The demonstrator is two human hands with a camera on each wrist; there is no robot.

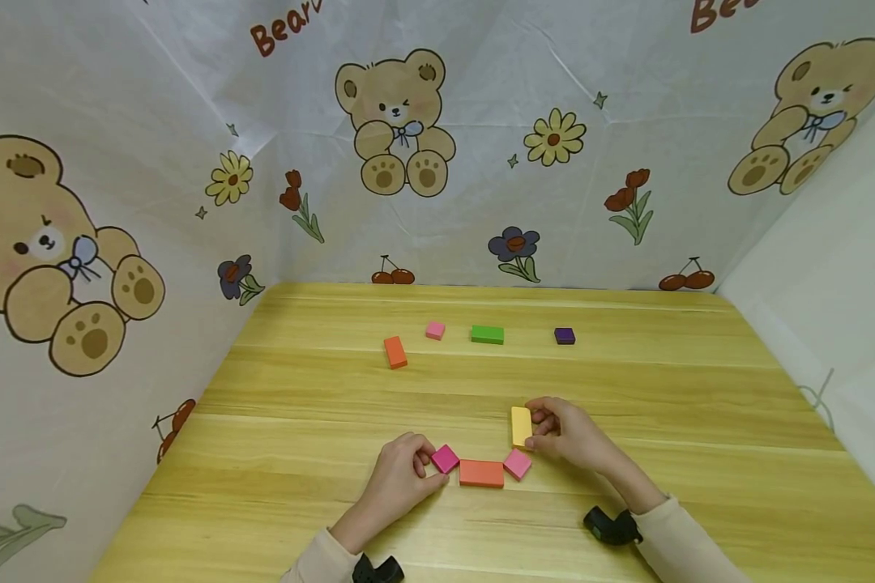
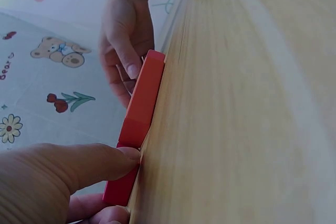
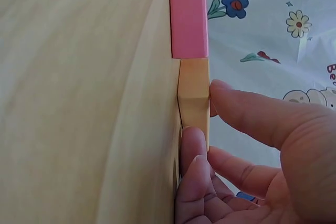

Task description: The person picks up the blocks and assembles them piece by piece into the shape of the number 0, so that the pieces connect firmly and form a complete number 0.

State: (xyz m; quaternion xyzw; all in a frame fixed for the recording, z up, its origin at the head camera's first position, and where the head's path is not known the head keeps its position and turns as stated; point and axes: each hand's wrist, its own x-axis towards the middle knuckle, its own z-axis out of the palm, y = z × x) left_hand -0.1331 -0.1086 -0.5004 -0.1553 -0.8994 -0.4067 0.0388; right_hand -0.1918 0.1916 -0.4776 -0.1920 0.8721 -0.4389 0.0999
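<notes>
In the head view, the left hand has its thumb and fingers curled about the small magenta block, pinching it at the left end of a short line on the wooden counter. The magenta block is turned cornerwise, one corner meeting the orange-red block, which lies lengthwise across the middle; the pink block, also turned at an angle, sits at that block's right end. The right hand pinches the yellow block, thumb toward its near end and fingers toward its far end. This block points away from the person, just beyond the pink one; whether the two touch cannot be told. Farther back, well apart from the hands, lie an orange block, a small light-pink block, a green block and a purple block. Behind the counter hangs a pale cloth printed with bears and flowers. In the left wrist view, the left thumb lies against the magenta block's near side, other fingers showing below it; the orange-red block extends beyond, and the right hand appears past the line's far end. In the right wrist view, the yellow block stands between the right hand's thumb and fingers, with the pink block behind it and a bit of the orange-red one above.
</notes>
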